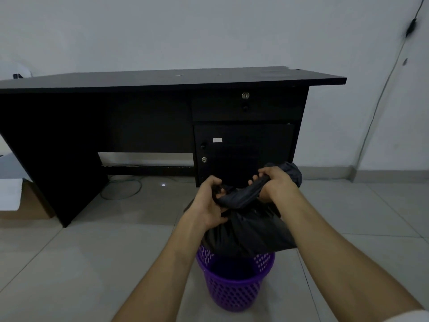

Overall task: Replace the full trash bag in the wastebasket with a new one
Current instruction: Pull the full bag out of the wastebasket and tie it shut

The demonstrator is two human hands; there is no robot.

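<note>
Black desk [162, 108] stands beyond the grip, with the purple perforated wastebasket [234, 287] directly below it. The full black trash bag [248, 231] bulges above the basket rim; it is soft, slack and probably light. Left hand [209, 203] and right hand [274, 184] clench its twisted neck, the surest hold.

This looks like a plain office room. A black desk [162, 82] with a keyed drawer [248, 108] and a locking cabinet door [243, 154] stands against a bare white wall [209, 31] on a pale tiled floor [92, 252]. A loose cable [140, 188] coils under it, a cardboard box [34, 208] sits at its left, and a purple mesh wastebasket [234, 291] stands in front.
</note>
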